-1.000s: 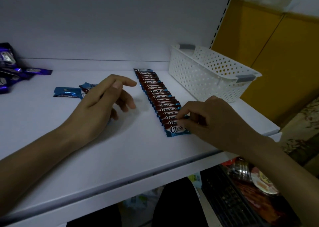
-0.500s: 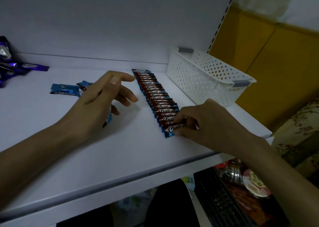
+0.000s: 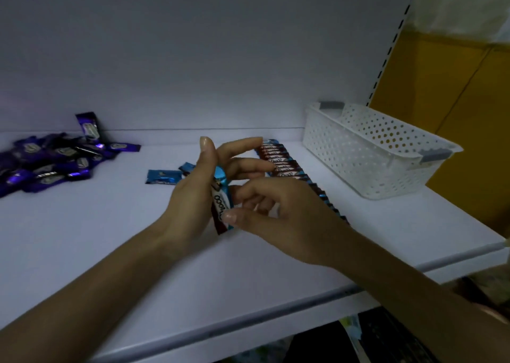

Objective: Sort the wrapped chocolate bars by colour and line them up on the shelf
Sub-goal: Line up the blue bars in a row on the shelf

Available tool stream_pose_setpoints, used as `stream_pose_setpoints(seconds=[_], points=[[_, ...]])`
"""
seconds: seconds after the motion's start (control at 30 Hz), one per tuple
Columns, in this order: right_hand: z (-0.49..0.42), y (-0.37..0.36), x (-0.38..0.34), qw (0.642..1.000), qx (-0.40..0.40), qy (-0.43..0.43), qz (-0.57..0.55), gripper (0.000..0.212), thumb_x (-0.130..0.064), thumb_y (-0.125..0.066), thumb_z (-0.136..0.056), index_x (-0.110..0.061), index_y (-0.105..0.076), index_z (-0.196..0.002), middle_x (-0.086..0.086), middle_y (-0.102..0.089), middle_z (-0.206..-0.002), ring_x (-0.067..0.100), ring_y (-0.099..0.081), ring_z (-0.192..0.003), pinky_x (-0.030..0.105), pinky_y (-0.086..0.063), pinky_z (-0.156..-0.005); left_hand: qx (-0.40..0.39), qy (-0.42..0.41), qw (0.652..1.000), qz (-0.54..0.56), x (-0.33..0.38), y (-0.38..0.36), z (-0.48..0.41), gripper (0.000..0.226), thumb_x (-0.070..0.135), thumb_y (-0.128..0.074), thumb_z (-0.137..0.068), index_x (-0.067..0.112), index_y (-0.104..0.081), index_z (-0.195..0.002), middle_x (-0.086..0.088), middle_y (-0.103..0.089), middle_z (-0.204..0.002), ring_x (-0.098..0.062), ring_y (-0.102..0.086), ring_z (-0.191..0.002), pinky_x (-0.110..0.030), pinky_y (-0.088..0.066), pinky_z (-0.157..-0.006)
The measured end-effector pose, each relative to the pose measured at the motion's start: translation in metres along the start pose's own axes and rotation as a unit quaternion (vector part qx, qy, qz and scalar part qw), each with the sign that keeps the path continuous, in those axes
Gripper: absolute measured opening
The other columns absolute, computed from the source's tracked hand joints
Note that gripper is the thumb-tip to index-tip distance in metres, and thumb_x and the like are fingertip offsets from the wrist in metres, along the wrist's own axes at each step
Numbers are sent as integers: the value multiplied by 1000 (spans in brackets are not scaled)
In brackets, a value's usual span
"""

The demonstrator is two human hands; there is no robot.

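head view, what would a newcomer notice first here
The left hand and right hand hold one blue-edged chocolate bar together at the middle of the shelf. Behind them a neat row of brown bars runs toward the back, beside a white basket on the right. A loose pile of purple bars sits far left.

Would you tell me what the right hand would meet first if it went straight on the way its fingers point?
The bar in the left hand; the right hand seems almost on it, though depth is unclear.
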State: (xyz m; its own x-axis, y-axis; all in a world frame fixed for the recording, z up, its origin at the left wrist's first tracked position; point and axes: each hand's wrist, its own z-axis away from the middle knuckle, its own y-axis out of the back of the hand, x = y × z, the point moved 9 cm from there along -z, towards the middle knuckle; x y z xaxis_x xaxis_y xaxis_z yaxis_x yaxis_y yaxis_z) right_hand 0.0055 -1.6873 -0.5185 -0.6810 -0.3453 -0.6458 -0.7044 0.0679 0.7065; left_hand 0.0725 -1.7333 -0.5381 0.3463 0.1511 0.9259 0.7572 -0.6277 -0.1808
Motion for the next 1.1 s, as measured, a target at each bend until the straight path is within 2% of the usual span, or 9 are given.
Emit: stream_pose_setpoints(seconds=[0.17, 0.27, 0.37, 0.43, 0.5, 0.63, 0.77, 0.87, 1.1], points=[[-10, -4, 0, 991, 20, -12, -128, 8, -8, -70, -81, -4, -65, -77, 6, -70, -78, 18, -67, -69, 34, -55, -69, 68, -32, 996, -50, 9, 16, -3, 64, 61, -20, -82, 29, -63, -116, -3, -72, -105, -17, -67, -102, -30, -57, -83], [-7, 15, 9, 976, 88, -37, -198, 14, -3, -68, -82, -13, -61, -73, 6, -71, -73, 18, -67, -63, 24, -53, -58, 83, -43, 983, -158, 7, 25, -4, 54, 65, -19, -84, 46, -57, -116, 17, -69, -106, -2, -64, -101, -14, -52, -85], [-3, 36, 16, 961, 156, -60, -220, 10, -7, -64, -85, -10, -60, -76, 3, -69, -68, 9, -65, -58, 13, -47, -53, 44, 7, 974, -224, -12, 19, -12, 37, 63, -25, -91, 53, -48, -117, 26, -59, -125, 3, -55, -115, -12, -43, -96], [3, 51, 19, 946, 205, -70, -239, 10, -8, -65, -84, -8, -60, -75, 10, -66, -67, 17, -60, -59, 20, -49, -55, -7, -7, 956, -292, -13, 4, -10, 32, 53, -33, -96, 52, -39, -128, 35, -45, -135, 8, -42, -128, -12, -32, -105], [9, 64, 21, 944, 223, -69, -234, 12, -10, -66, -84, -17, -62, -76, 5, -66, -66, 19, -62, -60, 24, -52, -56, -48, -47, 919, -388, -7, -9, 3, 45, 57, -31, -92, 58, -18, -135, 49, -34, -130, 19, -32, -127, -8, -26, -106], [28, 91, 18, 978, 173, -5, -117, 13, -20, -68, -81, -24, -67, -93, -5, -70, -79, 10, -68, -76, 24, -57, -72, 0, -23, 911, -411, -10, 11, 5, 62, 71, -30, -79, 55, -20, -138, 25, -42, -139, 3, -40, -128, -30, -33, -108], [59, 96, 39, 997, 69, -39, 26, 14, -35, -70, -65, -29, -70, -78, -14, -71, -75, -2, -64, -73, 8, -46, -66, 19, -28, 915, -402, -7, 11, 2, 64, 65, -31, -81, 44, -31, -142, 24, -49, -126, 15, -44, -113, -20, -37, -93], [76, 87, 57, 996, 21, -66, 52, 11, -20, -77, -69, -22, -76, -80, -16, -69, -76, -3, -63, -77, 7, -44, -69, 10, -30, 909, -415, -9, 5, 2, 64, 65, -30, -81, 43, -31, -141, 31, -48, -119, 17, -44, -110, -12, -35, -85], [72, 74, 67, 978, 29, -65, 195, 13, -33, -75, -75, -31, -76, -88, -22, -52, -86, -1, -48, -89, 29, -33, -88, 18, -20, 912, -409, -10, 8, 3, 56, 60, -31, -83, 47, -29, -138, 33, -47, -119, 22, -43, -107, -9, -35, -82]])
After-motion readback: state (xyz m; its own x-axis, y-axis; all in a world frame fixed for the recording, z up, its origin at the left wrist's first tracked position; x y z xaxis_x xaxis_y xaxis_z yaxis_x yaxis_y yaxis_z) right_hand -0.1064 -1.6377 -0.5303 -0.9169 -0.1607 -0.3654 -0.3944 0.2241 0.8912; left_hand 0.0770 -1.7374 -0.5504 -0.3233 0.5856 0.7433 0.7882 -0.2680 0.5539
